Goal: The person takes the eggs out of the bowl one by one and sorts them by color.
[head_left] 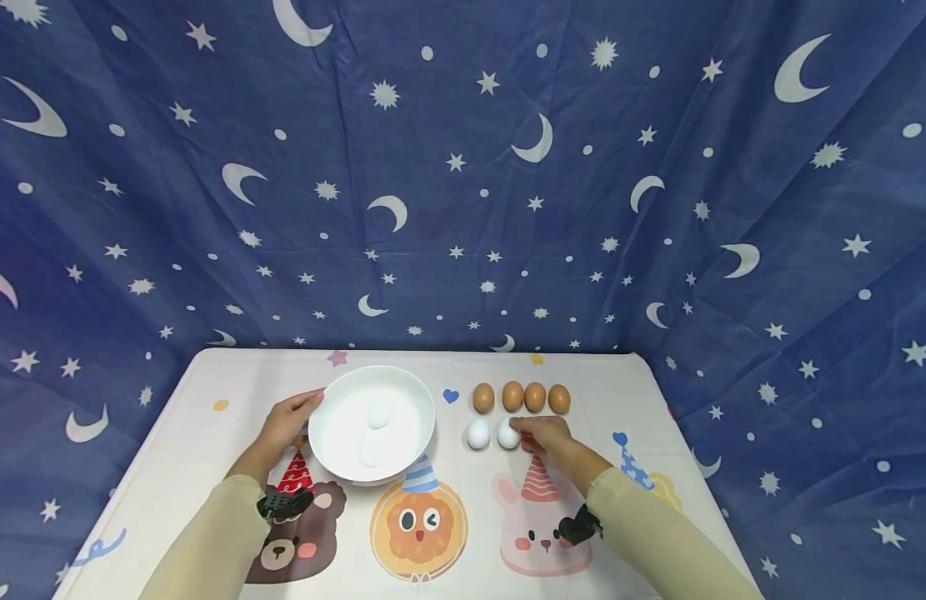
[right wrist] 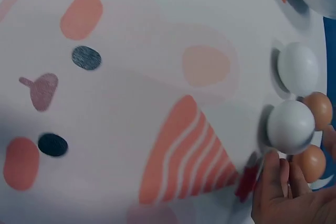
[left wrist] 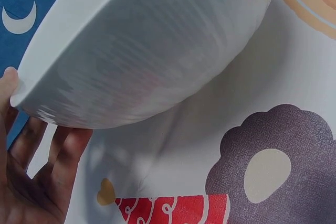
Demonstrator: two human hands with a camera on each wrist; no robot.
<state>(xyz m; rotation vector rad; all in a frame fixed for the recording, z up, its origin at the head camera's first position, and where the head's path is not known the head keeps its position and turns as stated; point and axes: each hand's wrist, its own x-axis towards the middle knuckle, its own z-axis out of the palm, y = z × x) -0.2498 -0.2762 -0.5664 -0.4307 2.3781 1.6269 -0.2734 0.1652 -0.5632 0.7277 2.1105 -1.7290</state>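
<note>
In the head view, my left hand (head_left: 288, 425) grips the left rim of a white bowl (head_left: 331, 450). The left wrist view shows the thumb at the rim of the bowl (left wrist: 131, 72) and the fingers beneath. Inside lie two white eggs, one farther back (head_left: 381, 412) and one nearer (head_left: 372, 451). On the right, my right hand (head_left: 548, 439) pinches a white egg (head_left: 508, 433) from its right side; in the right wrist view, fingertips touch this egg (right wrist: 291, 127). Just left of it lies another white egg (head_left: 478, 433).
Behind the white eggs, several brown eggs (head_left: 513, 396) lie in a row. A white tablecloth (head_left: 230, 442) with cartoon animal prints covers the table. Beyond the table's back edge hangs a blue curtain (head_left: 447, 208) with moons and stars.
</note>
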